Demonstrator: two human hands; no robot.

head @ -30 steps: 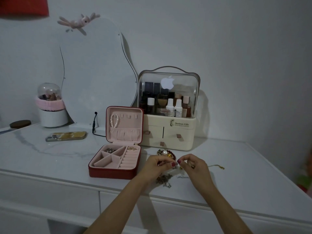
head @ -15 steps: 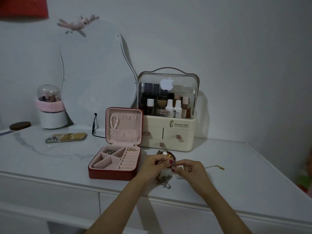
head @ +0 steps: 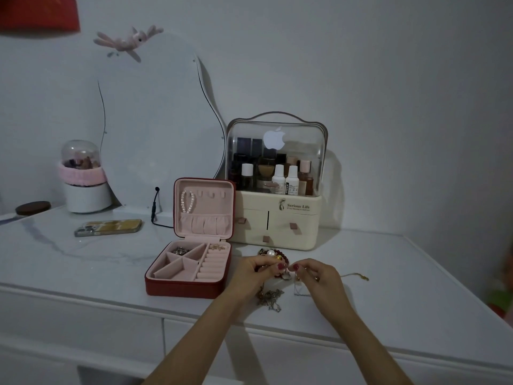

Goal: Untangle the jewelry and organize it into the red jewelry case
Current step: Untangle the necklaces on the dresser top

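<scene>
chain heap (head: pixel 269 299): closest thing to the camera, a little knot of silvery chains lying on the white dresser top (head: pixel 388 287), just under the left wrist
left hand (head: pixel 251 273): fingers curled in, thumb and fingertips nipping something tiny right at the jewelry pile. too small to say which piece exactly
right hand (head: pixel 319 277): same deal, fingers bent and pinching a fine chain, fingertips nearly touching the left ones. a thin strand hangs down from it in a loop
gold chain (head: pixel 358 275): trails off to the right of the right hand, flat on the top
bead pile (head: pixel 273 254): dark red beads and a pearl bunched just behind the fingertips
red jewelry case (head: pixel 191 284): open, just left of the hands, pink lining. a few small pieces in the back compartments, pearl bracelet (head: pixel 187 201) hanging in the upright lid
phone (head: pixel 108 227): lying flat, further left and back
cosmetics organizer (head: pixel 277 218): cream box with clear dome lid behind the pile, bottles inside
mirror (head: pixel 155 120): wavy one leaning on the wall, pink plush (head: pixel 127 40) perched on top
brush holder (head: pixel 83 179): far left, domed lid, pink band
</scene>
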